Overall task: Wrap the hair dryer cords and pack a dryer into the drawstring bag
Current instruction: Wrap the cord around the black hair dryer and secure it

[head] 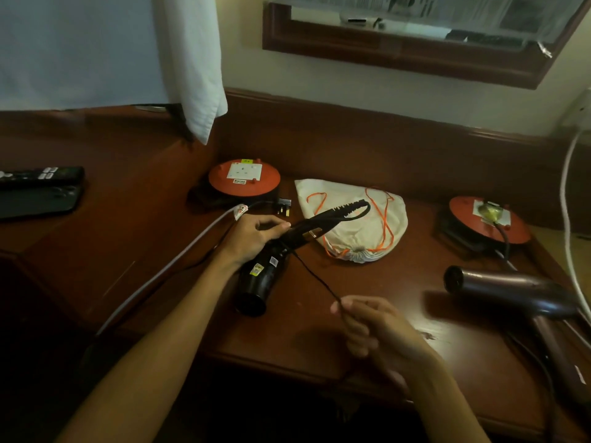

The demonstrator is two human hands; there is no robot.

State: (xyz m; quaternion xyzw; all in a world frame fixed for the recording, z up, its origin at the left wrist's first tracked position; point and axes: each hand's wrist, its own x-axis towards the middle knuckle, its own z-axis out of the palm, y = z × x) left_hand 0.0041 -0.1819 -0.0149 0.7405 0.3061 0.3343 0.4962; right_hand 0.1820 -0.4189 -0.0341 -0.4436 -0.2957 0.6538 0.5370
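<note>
View: head camera, the only one, looking forward and down at the counter (319, 340).
Left hand: the left hand (256, 235) grips the black hair dryer (260, 273) at the joint of handle and barrel, fingers curled round it; the barrel mouth points toward 7 o'clock and rests on or just above the counter.
Right hand: the right hand (371, 327) pinches the black cord (315, 276) between thumb and fingers, at 4 o'clock from the dryer. The two hands are well apart.
Cord state: the cord runs taut from the dryer down to the right hand; beyond the hand it passes out of sight. At the handle end, a ribbed strain relief and one loop arch over toward 2 o'clock.
Drawstring bag: the drawstring bag (355, 219), white with orange strings, lies flat on the counter at 2 o'clock from the black dryer, its mouth drawn shut. It appears to hold nothing.
Second dryer: the purple hair dryer (499, 289) lies at 3 o'clock, cord loose.
Other items: two orange extension reels (244, 179), one at 12 o'clock and one at 2 o'clock.
Progress: early. Judged from the single loop, wrapping of the first cord has barely begun.
Remaining: finish this wrap, wrap the purple dryer's cord, open the bag, pack one dryer.
</note>
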